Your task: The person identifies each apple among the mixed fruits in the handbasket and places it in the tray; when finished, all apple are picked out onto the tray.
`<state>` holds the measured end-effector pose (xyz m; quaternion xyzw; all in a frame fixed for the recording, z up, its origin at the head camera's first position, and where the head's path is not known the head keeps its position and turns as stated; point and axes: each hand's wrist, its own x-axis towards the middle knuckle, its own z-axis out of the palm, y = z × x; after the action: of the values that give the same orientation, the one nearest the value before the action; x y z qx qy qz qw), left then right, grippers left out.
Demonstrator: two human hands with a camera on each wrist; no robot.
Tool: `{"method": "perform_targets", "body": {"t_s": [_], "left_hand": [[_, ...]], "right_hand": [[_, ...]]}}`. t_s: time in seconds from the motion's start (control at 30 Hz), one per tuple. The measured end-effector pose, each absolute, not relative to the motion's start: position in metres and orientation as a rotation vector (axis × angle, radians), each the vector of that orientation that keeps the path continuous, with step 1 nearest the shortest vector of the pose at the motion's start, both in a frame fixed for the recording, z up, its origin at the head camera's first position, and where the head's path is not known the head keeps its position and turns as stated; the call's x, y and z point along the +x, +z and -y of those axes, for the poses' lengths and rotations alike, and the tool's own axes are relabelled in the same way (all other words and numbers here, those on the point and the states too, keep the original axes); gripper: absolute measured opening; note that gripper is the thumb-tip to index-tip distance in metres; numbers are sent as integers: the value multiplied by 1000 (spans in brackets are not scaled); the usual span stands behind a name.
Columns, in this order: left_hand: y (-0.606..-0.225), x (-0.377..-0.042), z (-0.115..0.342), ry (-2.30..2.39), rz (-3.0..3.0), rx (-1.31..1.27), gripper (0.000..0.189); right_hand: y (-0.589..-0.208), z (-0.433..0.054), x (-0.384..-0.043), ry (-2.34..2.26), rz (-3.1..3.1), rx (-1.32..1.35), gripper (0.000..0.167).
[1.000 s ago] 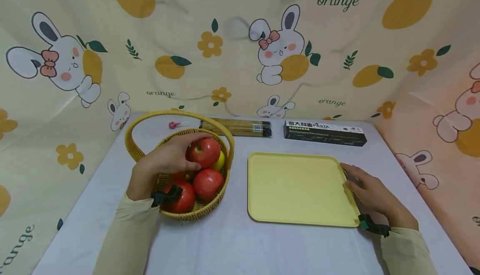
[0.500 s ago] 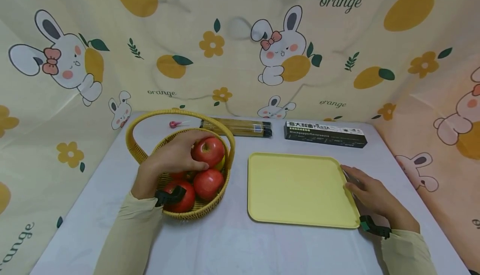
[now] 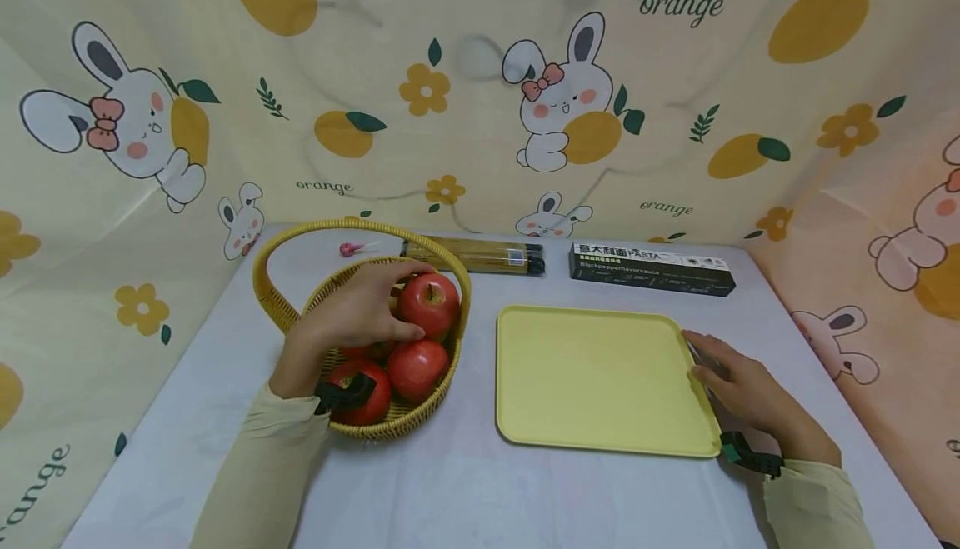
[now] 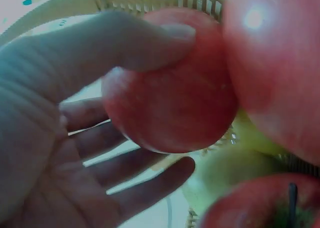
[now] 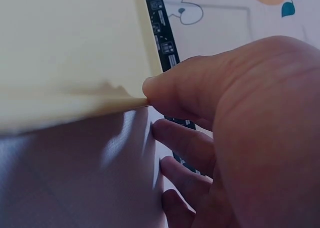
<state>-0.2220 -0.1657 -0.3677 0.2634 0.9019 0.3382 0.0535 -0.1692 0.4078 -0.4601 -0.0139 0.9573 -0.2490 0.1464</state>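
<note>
My left hand reaches into the yellow wicker basket and holds a red apple over the right side of the fruit. In the left wrist view the thumb presses the near face of this apple, its fingers behind and below. Other red apples lie beneath, with a yellow-green fruit partly hidden among them. At the right, my right hand grips the right rim of a flat yellow tray. The right wrist view has the thumb on the rim and the fingers beside it.
A tall arched handle spans the basket, left of the tray. Behind stand a black and white pasta box and a long brown pack with black ends. A small pink-tipped item lies behind the basket.
The left hand has moved slightly right with the apple, which has turned so that its stem end shows. It now covers the yellow fruit in the head view. The right hand stays on the tray.
</note>
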Motion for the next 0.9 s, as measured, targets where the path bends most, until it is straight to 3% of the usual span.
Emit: {"method": "perform_targets", "body": {"t_s": [0.33, 0.57, 0.9], "left_hand": [[-347, -209, 192, 1150, -2689, 722, 80], [-334, -196, 204, 1314, -2488, 848, 79], [-330, -178, 155, 1399, -2332, 1043, 74]], "right_hand": [[-463, -409, -170, -706, -2767, -58, 75], [-462, -410, -170, -703, -2766, -54, 75], [-461, -409, -170, -717, -2767, -69, 74]]}}
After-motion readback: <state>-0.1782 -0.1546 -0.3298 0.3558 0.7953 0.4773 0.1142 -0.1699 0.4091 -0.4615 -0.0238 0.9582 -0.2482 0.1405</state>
